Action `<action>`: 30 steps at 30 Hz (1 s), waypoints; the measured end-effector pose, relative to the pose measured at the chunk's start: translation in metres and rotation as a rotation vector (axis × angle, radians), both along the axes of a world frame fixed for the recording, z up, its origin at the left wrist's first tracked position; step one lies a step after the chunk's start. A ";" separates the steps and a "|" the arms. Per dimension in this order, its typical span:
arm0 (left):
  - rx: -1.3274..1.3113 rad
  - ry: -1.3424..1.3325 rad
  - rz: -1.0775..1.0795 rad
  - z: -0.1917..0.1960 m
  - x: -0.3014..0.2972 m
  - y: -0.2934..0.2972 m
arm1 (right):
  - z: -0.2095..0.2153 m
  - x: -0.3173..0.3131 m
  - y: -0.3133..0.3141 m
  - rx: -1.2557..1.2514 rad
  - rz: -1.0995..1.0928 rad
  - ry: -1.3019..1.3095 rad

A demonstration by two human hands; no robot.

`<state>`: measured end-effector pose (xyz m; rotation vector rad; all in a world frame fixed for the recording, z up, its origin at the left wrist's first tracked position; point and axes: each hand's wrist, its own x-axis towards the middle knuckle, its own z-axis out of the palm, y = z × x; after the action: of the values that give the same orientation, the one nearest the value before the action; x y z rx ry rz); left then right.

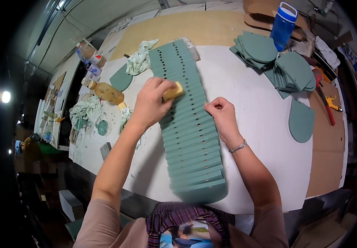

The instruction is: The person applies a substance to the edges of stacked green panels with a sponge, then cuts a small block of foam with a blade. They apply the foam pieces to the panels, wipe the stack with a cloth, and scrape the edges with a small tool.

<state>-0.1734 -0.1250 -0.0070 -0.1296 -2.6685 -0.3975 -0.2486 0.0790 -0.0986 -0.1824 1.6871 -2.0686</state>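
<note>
A long row of overlapping green flat pieces (191, 144), with two lines of small holes, runs away from me down the middle of the table. The nearest piece shows a rounded end. My left hand (151, 101) is closed around a yellow sponge (173, 91), which rests on the row a little beyond its middle. At the row's right edge is my right hand (222, 113), its thumb and fingers pinched together against the pieces. Whatever lies between those fingertips is too small to make out. A bracelet circles the right wrist.
Stacked green round-ended pieces (292, 72) lie at the right, with a single one (301, 120) nearer. Beyond them stands a blue water bottle (284, 27). On the left are a bottle of amber liquid (106, 91), crumpled rags (85, 109) and another green piece (121, 78).
</note>
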 end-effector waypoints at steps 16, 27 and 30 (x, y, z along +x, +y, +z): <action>0.051 -0.092 0.036 -0.003 -0.009 -0.004 | 0.000 0.000 -0.001 0.019 -0.029 0.046; 0.035 -0.202 0.086 0.010 0.003 -0.024 | -0.001 0.006 0.022 -0.238 0.052 -0.100; 0.153 -0.079 -0.005 0.006 -0.009 -0.006 | -0.006 0.018 0.048 -0.220 0.102 -0.119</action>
<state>-0.1829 -0.1311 -0.0010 -0.0749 -2.7027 -0.6178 -0.2307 0.1272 -0.1042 -0.2060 1.3519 -2.1402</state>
